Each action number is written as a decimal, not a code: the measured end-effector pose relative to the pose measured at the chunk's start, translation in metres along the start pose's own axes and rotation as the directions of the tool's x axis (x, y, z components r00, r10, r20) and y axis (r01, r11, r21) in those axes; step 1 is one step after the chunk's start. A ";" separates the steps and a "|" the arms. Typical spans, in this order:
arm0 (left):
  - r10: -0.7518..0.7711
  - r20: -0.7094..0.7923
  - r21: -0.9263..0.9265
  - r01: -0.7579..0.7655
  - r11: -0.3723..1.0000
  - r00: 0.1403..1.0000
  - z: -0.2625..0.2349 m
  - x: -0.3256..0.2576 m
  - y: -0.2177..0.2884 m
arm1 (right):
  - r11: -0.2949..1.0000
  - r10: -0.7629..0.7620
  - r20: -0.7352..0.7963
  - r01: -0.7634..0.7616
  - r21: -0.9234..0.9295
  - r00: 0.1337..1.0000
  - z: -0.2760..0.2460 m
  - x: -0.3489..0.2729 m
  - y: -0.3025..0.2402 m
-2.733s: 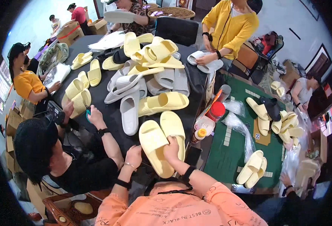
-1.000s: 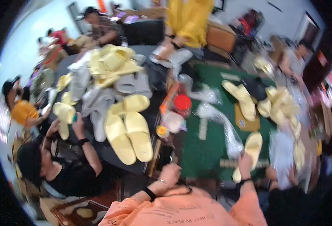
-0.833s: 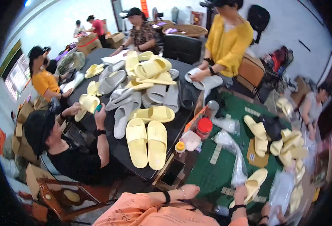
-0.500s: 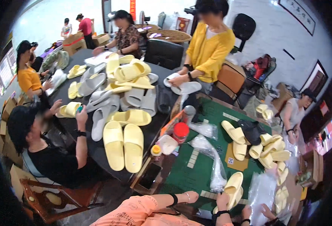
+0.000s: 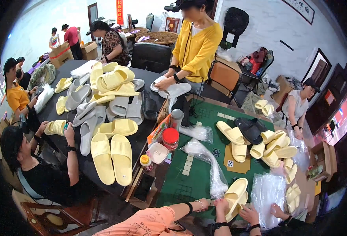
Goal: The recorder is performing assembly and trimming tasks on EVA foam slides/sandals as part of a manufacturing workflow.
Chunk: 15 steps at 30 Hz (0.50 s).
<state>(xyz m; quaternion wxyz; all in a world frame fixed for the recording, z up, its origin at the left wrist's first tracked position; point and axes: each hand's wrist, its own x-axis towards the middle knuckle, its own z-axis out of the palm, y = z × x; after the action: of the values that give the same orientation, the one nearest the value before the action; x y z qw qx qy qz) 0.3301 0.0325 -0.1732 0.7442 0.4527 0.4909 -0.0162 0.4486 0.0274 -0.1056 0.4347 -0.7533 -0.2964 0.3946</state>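
My left hand (image 5: 202, 205), with a bracelet and black band on its wrist, is closed near the table's front edge. Its fingertips are partly hidden, so I cannot make out what they hold. Close beside it, my right hand (image 5: 222, 207) grips the left edge of a pair of yellow slippers (image 5: 236, 194), one overlapping the other, tilted above the green mat. A co-worker's hand (image 5: 249, 215) reaches the slippers' lower right side. Another co-worker's hand (image 5: 278, 211) rests on clear plastic bags (image 5: 267, 192). A clear plastic bag (image 5: 205, 161) lies just beyond my hands.
The green mat (image 5: 173, 188) bears white tiles, a black slipper (image 5: 251, 129) and several yellow slippers (image 5: 275, 149). Left stands a dark table (image 5: 77, 151) with yellow and grey slippers. Between them are a red-lidded jar (image 5: 170, 138) and a phone (image 5: 143, 187). Co-workers surround both tables.
The view has swung right, so the scene sits further left. My left hand has come close to my right. A co-worker's hand has moved up to the slippers in my right hand.
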 end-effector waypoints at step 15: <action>0.008 -0.373 -0.246 -0.107 0.963 0.928 -0.008 -0.048 0.082 | 0.994 0.100 0.192 -0.089 -0.063 0.976 -0.027 -0.069 -0.038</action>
<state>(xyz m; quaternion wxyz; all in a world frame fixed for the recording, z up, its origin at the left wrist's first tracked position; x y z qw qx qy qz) 0.3378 0.0661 -0.0841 0.6920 0.3596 0.6061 0.1563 0.4325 -0.0220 -0.0404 0.3636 -0.7358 -0.3121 0.4785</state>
